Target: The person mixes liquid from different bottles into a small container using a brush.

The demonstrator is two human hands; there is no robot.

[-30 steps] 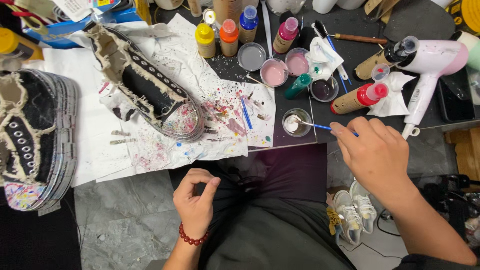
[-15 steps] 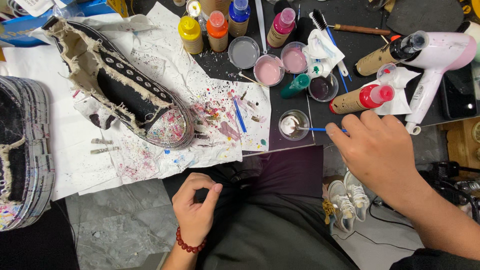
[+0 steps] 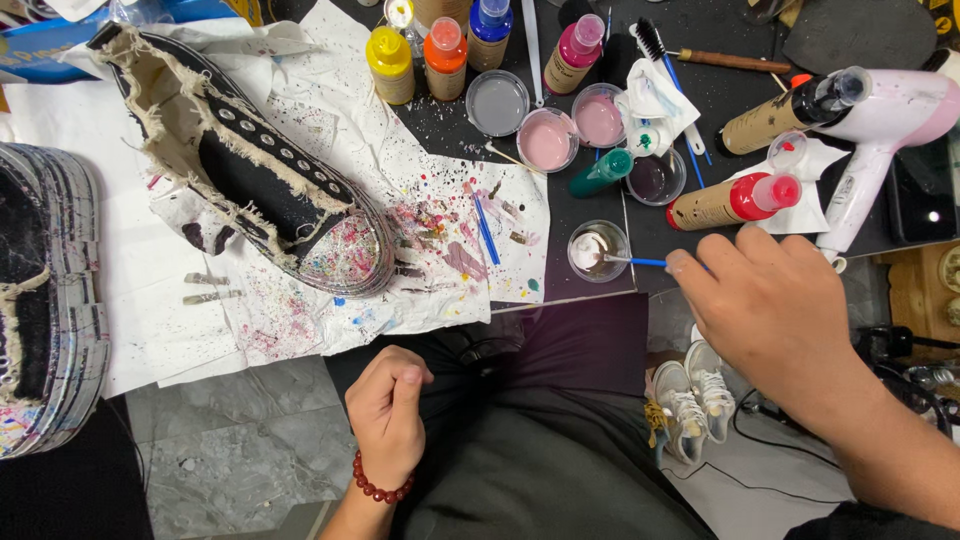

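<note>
Blue-handled brush (image 3: pixel 632 261) tip down in small clear cup (image 3: pixel 598 250) of pale paint at desk (image 3: pixel 760 40) front edge, pinched in right hand (image 3: pixel 775 300) fingers (image 3: pixel 690 268); left hand (image 3: pixel 388 412) loosely clenched in lap, holding nothing. Best loaded lightly, excess wiped on cup rim, cup kept from tipping off edge, drips kept clear of splattered black shoe (image 3: pixel 250 170) on white paper (image 3: pixel 130 290).

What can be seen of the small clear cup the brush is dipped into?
The small clear cup is a round, shallow, transparent container, plastic by its look, standing upright on the dark table near its front edge. It holds whitish paint. A blue-handled brush, held by the right hand, rests its tip inside. Paint-spattered white paper lies just left of it.
</note>
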